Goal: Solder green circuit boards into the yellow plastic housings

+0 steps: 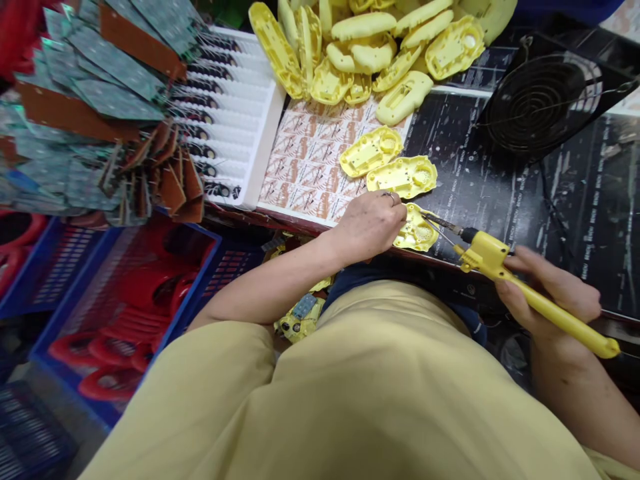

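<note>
My right hand [545,293] is wrapped round a yellow soldering gun [487,255]. Its dark tip and thin feed tube reach left over a yellow plastic shell half [419,230], hollow side up at the table's front edge. My left hand [370,223] is closed at the left end of that shell, fingertips curled onto it and partly hidden. Just beyond it lie a second open shell half [403,177] and a third shell half [371,152], both hollow side up.
A pile of yellow shells [360,40] stands at the back. On the left, a white foam tray [250,120] holds wired black parts beside stacked circuit boards [115,60]. A black fan [540,100] stands at the right. Blue crates [197,280] with red parts sit below left.
</note>
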A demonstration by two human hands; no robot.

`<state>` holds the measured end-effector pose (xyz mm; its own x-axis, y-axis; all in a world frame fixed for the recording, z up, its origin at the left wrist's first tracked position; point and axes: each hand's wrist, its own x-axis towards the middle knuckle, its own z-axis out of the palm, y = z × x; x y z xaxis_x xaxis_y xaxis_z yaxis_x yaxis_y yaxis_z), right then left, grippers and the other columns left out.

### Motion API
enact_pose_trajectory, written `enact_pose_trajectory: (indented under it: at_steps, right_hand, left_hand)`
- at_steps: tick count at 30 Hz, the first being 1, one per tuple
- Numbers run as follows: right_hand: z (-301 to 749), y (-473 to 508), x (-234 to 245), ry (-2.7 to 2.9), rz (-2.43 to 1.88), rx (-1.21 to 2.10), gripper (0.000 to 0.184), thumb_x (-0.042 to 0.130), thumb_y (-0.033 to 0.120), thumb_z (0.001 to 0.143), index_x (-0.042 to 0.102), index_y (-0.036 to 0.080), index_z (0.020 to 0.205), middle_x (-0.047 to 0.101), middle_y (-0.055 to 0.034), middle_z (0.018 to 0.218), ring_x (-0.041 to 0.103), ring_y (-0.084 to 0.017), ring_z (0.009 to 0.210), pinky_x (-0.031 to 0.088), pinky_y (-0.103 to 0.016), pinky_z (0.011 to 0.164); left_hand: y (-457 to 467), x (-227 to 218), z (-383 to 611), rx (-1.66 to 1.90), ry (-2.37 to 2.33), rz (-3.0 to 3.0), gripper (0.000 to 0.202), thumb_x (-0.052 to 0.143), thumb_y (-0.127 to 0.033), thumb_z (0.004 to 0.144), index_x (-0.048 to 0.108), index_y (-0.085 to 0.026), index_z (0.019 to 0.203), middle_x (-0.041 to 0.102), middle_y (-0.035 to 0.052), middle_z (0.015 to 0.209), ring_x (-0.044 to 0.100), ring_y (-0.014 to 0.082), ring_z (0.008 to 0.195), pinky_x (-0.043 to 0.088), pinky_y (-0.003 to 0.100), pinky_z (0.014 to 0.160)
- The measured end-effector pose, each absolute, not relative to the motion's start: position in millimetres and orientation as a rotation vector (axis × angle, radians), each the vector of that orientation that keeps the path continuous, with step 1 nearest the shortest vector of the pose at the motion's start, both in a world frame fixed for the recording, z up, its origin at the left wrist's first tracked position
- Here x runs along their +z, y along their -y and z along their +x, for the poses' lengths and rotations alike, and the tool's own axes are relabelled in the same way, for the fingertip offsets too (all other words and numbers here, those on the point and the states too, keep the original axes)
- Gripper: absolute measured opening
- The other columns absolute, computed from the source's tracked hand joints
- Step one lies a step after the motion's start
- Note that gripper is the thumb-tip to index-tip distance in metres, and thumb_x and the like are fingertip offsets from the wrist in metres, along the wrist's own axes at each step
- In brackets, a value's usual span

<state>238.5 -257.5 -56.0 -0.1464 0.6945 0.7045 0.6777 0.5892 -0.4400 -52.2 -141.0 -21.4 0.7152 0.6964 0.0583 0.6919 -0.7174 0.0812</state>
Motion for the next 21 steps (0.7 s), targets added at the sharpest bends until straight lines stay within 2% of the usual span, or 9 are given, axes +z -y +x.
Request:
enact_pose_trajectory:
  at_steps: [3,6,8,11,13,18,21]
  right_hand:
    - [236,258,-55,1.834,-0.989,0.087,0.045,0.085,0.018,0.089,0.076,0.032,0.13,0.084,0.0008,0.094,0.08,-0.02,0.067,0.066,-0.028,0.055]
    - [234,259,-53,1.767,-0.945,0.128,0.029,0.086,0.016,0.088,0.078,0.029,0.112,0.081,0.003,0.082,0.078,-0.02,0.063,0.064,-0.028,0.052]
    - [234,262,-51,1.793,-0.994,0.126,0.031,0.085,0.018,0.089,0.077,0.028,0.117,0.083,0.0008,0.086,0.079,-0.021,0.067,0.066,-0.028,0.056]
    - [236,266,-50,1.902,-1.037,0.027,0.047,0.084,0.023,0.092,0.072,0.027,0.138,0.084,-0.0023,0.091,0.081,-0.022,0.07,0.068,-0.028,0.059]
    - [237,267,-52,1.944,-1.025,0.002,0.045,0.08,0.024,0.096,0.071,0.026,0.14,0.084,-0.0027,0.091,0.081,-0.022,0.069,0.068,-0.028,0.059]
    - [236,266,-62,1.927,-0.905,0.119,0.021,0.085,0.019,0.089,0.077,0.026,0.108,0.081,0.0012,0.081,0.079,-0.021,0.066,0.069,-0.028,0.058]
    - [234,262,-64,1.959,-0.93,0.128,0.01,0.081,0.021,0.093,0.075,0.026,0.098,0.08,0.0019,0.079,0.08,-0.021,0.067,0.07,-0.027,0.062]
  left_hand:
    - [142,-18,-59,0.261,-1.145,2.813,0.031,0.053,-0.022,0.105,0.083,-0.017,0.096,0.081,0.0116,0.098,0.073,0.0271,0.095,0.052,0.04,0.084]
    - [139,-15,-66,0.345,-1.144,2.679,0.024,0.06,-0.025,0.103,0.084,-0.022,0.101,0.083,0.0071,0.101,0.075,0.0255,0.097,0.052,0.039,0.088]
    - [135,-15,-68,0.302,-1.136,2.606,0.02,0.065,-0.025,0.1,0.084,-0.023,0.101,0.082,0.005,0.095,0.075,0.0242,0.094,0.052,0.039,0.09]
    - [131,-15,-67,0.194,-1.151,2.555,0.015,0.068,-0.022,0.095,0.084,-0.023,0.098,0.081,0.0026,0.084,0.075,0.0227,0.086,0.052,0.037,0.088]
    - [130,-15,-64,0.146,-1.165,2.567,0.017,0.066,-0.021,0.093,0.084,-0.022,0.094,0.081,0.0032,0.083,0.075,0.0226,0.084,0.051,0.035,0.084]
    - [130,-13,-57,0.039,-1.136,2.654,0.023,0.062,-0.022,0.092,0.085,-0.022,0.093,0.083,0.0052,0.086,0.075,0.0232,0.087,0.049,0.035,0.08]
    - [131,-10,-54,-0.007,-1.148,2.672,0.025,0.061,-0.022,0.091,0.086,-0.022,0.093,0.082,0.0065,0.086,0.076,0.0253,0.089,0.049,0.037,0.081]
